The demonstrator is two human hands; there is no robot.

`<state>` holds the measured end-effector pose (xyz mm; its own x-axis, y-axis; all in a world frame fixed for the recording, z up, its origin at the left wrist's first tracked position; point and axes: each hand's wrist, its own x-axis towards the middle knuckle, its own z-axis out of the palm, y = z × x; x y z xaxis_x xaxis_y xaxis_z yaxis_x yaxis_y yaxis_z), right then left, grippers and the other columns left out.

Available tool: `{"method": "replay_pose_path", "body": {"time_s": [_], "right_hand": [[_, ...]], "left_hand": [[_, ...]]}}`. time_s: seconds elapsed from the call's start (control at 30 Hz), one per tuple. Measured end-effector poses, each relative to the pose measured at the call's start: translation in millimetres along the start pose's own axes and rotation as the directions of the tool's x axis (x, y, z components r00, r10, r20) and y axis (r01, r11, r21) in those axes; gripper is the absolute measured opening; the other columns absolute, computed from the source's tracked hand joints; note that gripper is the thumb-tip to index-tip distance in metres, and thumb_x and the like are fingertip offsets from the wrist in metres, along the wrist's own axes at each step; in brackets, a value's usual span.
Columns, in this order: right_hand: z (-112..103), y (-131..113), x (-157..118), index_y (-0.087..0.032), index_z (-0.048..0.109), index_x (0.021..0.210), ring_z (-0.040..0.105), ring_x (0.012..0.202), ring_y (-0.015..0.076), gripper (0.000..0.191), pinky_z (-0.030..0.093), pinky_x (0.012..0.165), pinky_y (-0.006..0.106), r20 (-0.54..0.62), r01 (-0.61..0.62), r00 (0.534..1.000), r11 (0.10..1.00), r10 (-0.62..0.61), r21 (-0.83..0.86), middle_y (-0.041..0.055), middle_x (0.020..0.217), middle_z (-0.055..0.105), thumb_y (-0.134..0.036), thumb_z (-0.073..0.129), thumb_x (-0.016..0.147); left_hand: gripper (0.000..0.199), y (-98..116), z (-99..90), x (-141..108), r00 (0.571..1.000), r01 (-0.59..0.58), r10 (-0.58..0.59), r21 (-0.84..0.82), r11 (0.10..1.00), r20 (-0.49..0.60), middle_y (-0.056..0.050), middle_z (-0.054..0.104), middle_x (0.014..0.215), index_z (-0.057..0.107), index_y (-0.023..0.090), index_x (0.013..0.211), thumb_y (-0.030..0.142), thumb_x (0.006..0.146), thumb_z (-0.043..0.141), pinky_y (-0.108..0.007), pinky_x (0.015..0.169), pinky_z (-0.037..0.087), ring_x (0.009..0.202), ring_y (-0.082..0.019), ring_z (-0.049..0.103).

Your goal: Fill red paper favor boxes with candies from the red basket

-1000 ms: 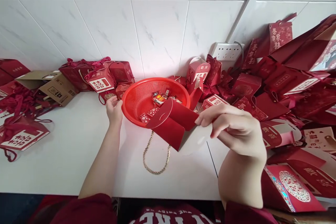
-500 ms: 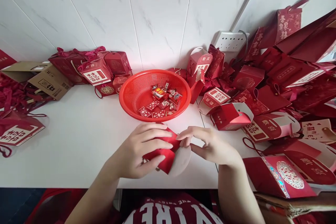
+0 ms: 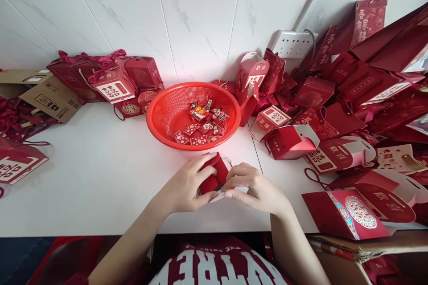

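Note:
A small red gift box [image 3: 220, 170] sits between my hands, close to the front of the table. My left hand [image 3: 193, 184] wraps its left side, with fingers over the top and thumb low at the front. On the right, my right hand [image 3: 251, 187] pinches the box's pale-backed flap [image 3: 217, 197] between thumb and fingers. A twisted cord [image 3: 228, 160] pokes out at the box's upper right. Just behind stands a red plastic basket [image 3: 157, 136] with several small wrapped candies [image 3: 199, 128] in it. My fingers hide much of the box.
Many red gift boxes [image 3: 347, 213] crowd the right side, reaching up to the wall socket [image 3: 292, 44]. More boxes [image 3: 113, 83] stand at the back left beside a brown cardboard box [image 3: 55, 98]. A cardboard carton [image 3: 337, 249] lies below at the right.
The flap at the front has swung inward toward the box. My right hand has moved slightly left and down with it, and my left thumb now meets the flap. The view has shifted a little.

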<state>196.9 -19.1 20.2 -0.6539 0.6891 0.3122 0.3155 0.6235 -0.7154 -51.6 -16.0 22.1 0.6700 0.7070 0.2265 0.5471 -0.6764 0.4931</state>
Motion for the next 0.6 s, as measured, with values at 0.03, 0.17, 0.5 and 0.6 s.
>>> {"method": "replay_pose_path", "body": {"time_s": [0.03, 0.17, 0.5, 0.6], "right_hand": [[-2, -1, 5, -0.020, 0.074, 0.086, 0.063, 0.079, 0.0167, 0.025, 0.048, 0.084, 0.035, -0.020, 0.022, 1.000, 1.000, -0.023, -0.015, 0.0038, 0.083, 0.069, -0.032, 0.058, 0.101], [-8, 1, 29, -0.020, 0.065, 0.067, 0.062, 0.073, 0.0163, 0.041, 0.048, 0.077, 0.032, -0.002, 0.094, 0.996, 0.995, -0.094, -0.033, 0.0041, 0.074, 0.067, -0.031, 0.050, 0.104], [17, 18, 45, -0.022, 0.070, 0.090, 0.063, 0.094, 0.0216, 0.029, 0.042, 0.102, 0.044, 0.142, 0.262, 0.956, 0.965, -0.255, -0.027, 0.0034, 0.089, 0.072, -0.049, 0.059, 0.096], [19, 22, 43, -0.021, 0.070, 0.090, 0.060, 0.087, 0.0207, 0.029, 0.046, 0.090, 0.041, 0.020, 0.256, 0.967, 0.966, -0.255, -0.033, 0.0049, 0.087, 0.068, -0.048, 0.061, 0.094]], "left_hand": [[0.040, -3, 2.1, 0, 1.000, -0.001, 0.001, -0.046, 0.999, -0.001, -0.017, 0.042, 0.155, 0.056, 0.021, 0.119, 0.036, 0.085, 0.071, -0.052, 0.112, 0.046, 0.141, -0.036, 0.046], [0.056, -20, 13.7, -2, 0.996, -0.058, 0.041, -0.244, 0.968, -0.076, -0.023, 0.040, 0.152, 0.046, 0.023, 0.113, 0.042, 0.075, 0.083, -0.054, 0.107, 0.049, 0.142, -0.040, 0.043], [0.035, -33, 40.8, -12, 0.921, -0.225, 0.094, -0.318, 0.921, -0.377, -0.023, 0.031, 0.154, 0.039, 0.022, 0.113, 0.035, 0.085, 0.056, -0.064, 0.109, 0.039, 0.145, -0.041, 0.036], [0.026, -34, 44.9, -16, 0.881, -0.205, 0.048, -0.288, 0.935, -0.472, -0.021, 0.035, 0.152, 0.041, 0.022, 0.112, 0.031, 0.088, 0.049, -0.062, 0.109, 0.039, 0.142, -0.038, 0.040]]}}
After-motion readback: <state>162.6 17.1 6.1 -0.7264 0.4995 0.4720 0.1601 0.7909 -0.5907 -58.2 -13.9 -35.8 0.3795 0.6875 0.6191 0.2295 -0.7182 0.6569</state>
